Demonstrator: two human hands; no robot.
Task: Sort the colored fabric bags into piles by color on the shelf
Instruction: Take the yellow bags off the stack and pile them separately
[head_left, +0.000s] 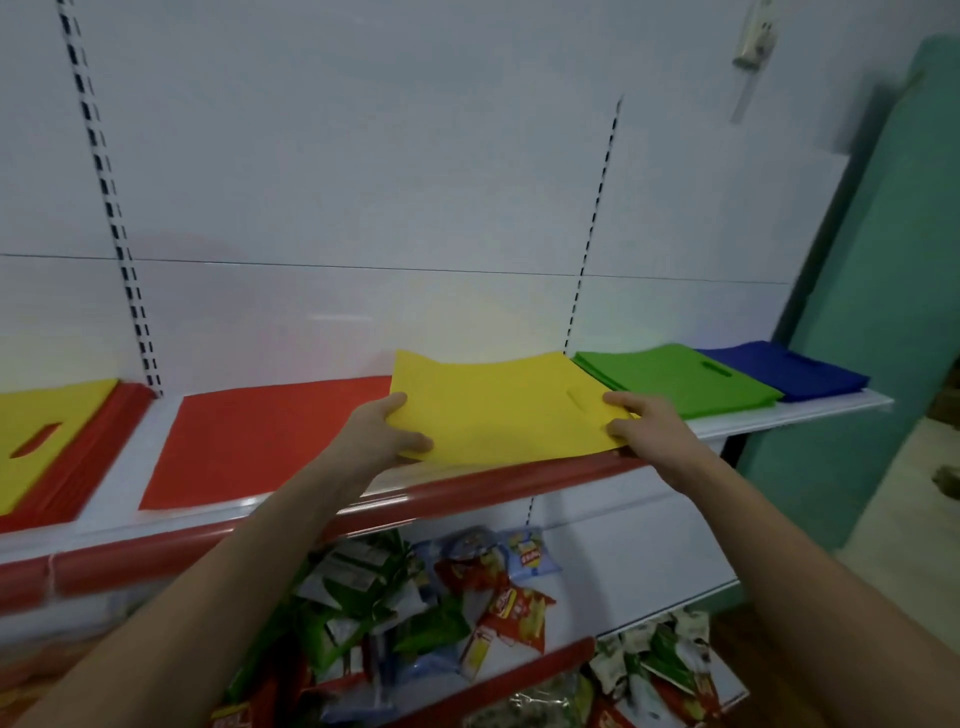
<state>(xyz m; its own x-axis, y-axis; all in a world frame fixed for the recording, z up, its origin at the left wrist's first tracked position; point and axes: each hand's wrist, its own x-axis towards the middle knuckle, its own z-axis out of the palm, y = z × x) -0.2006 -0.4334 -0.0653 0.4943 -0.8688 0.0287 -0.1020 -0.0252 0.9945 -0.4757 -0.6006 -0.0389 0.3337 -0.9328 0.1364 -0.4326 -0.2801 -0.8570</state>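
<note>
Left hand (387, 434), right hand (636, 423) both pinch yellow bag (498, 405) edges over shelf (810, 410).

We see two bare forearms entering from the bottom edge, with no sleeve, cuff, glove, watch, bracelet or ring showing anywhere along them. Our left hand (387, 434) and right hand (641, 428) are uncovered too, the fingers slim with short nails. Both forearms look smooth and slender, blurred slightly near the lower corners of the view.
</note>
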